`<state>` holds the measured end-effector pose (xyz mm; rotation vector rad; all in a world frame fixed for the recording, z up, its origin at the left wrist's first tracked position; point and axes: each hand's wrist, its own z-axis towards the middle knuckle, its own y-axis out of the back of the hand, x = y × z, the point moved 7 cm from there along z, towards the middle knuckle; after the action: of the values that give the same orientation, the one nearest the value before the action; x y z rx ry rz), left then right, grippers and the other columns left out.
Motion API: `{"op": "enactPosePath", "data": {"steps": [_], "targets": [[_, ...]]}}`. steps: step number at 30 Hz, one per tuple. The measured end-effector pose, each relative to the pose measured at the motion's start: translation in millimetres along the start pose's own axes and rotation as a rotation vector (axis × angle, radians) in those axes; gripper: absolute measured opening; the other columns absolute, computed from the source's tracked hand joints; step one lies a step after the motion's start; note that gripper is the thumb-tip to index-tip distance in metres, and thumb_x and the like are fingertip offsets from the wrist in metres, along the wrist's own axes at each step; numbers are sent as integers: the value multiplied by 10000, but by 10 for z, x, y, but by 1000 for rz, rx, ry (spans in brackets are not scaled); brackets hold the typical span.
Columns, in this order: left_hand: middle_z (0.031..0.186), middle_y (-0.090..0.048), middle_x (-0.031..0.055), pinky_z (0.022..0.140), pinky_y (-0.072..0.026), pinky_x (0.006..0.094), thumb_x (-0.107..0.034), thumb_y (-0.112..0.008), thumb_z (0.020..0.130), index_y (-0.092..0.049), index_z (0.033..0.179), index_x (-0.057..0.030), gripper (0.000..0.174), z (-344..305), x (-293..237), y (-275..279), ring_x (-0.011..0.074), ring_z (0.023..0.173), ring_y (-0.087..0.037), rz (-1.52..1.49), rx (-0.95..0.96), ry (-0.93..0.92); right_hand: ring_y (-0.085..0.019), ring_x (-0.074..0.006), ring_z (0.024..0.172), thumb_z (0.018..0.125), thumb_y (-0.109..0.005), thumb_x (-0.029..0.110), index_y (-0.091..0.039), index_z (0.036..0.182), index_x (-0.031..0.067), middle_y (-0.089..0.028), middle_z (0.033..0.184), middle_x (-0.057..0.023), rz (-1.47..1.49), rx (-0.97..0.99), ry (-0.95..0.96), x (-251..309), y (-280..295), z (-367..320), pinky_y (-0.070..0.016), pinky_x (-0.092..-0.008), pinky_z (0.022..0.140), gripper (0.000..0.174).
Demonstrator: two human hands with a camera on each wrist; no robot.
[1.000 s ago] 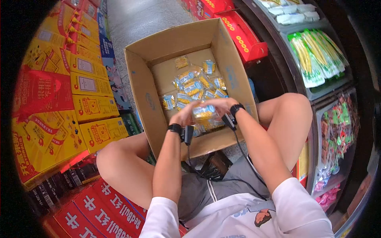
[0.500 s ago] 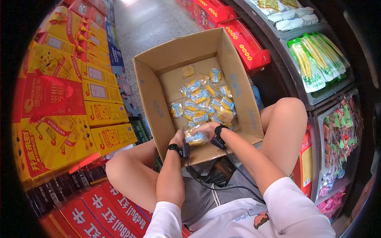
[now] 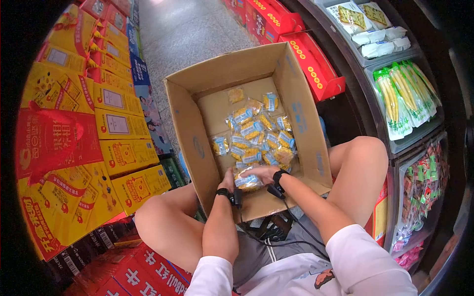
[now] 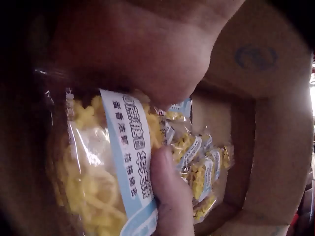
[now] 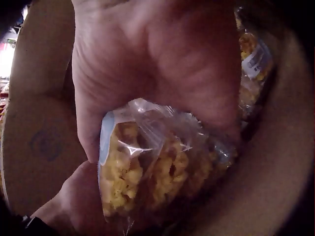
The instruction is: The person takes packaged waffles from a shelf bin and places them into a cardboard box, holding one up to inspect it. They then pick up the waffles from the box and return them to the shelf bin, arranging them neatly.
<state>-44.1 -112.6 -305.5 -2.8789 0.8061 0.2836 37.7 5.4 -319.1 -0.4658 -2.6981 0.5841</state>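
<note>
Near the close wall of a cardboard box (image 3: 192, 133), both hands hold clear packets of yellow puffed snack (image 3: 248, 183) with blue-and-white labels. The left hand (image 3: 227, 180) grips the packets' left side. From above and the right, the right hand (image 3: 263, 172) clasps them, its palm over their top in the right wrist view. That view shows several snack packets (image 5: 147, 167) pressed side by side between the hands. In the left wrist view, one labelled face (image 4: 133, 157) is turned to the camera. More loose snack packets (image 3: 252, 130) lie heaped on the box floor beyond the hands.
The box stands between the person's bent knees. Yellow snack cartons (image 3: 123, 155) are stacked at the left, with red drink cartons (image 3: 133, 271) below. A red carton (image 3: 313, 69) and shelf bins (image 3: 405, 103) of packaged food line the right. Cables (image 3: 296, 224) run from the wrists.
Both hands have drawn the held packets back from over the heap toward the box's near wall. The right hand has closed in over them. The head view has shifted slightly.
</note>
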Motion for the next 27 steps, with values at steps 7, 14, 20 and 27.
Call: {"op": "enactPosePath", "data": {"steps": [7,14,20,27], "targets": [[1172,-686,161,902,-523,461,-586,-396,964,-608,1292,-66,650,270,164,39,306,1006,-662,-173,25,-37,-511,-287,1340,802,-822,386,-432,1466,31,-512,1481,-163,133,184,81,60,-167,-105,-446,-490,1065,848],[1311,-619,162,986,-509,447,-526,-388,1008,-539,1388,-26,645,1213,177,408,310,1133,-627,-50,320,-360,-432,-274,1382,755,-797,449,-614,1374,88,-478,1534,-106,-166,130,432,139,-70,185,-305,-438,1175,740],[1407,-549,135,1052,-423,539,-669,-378,923,-444,1478,-60,827,773,-211,117,364,1256,-535,172,271,-110,-546,-315,1129,619,-846,442,-585,1306,-10,-576,1317,-184,-136,-182,208,244,115,31,-442,-446,940,863],[1344,-584,129,963,-441,576,-718,-414,877,-471,1444,-79,856,-323,-904,-364,370,1176,-568,285,136,-268,-288,-295,1468,720,-808,449,-481,1459,22,-333,1599,-209,-193,-114,379,777,46,-378,-290,-414,1160,914]]}}
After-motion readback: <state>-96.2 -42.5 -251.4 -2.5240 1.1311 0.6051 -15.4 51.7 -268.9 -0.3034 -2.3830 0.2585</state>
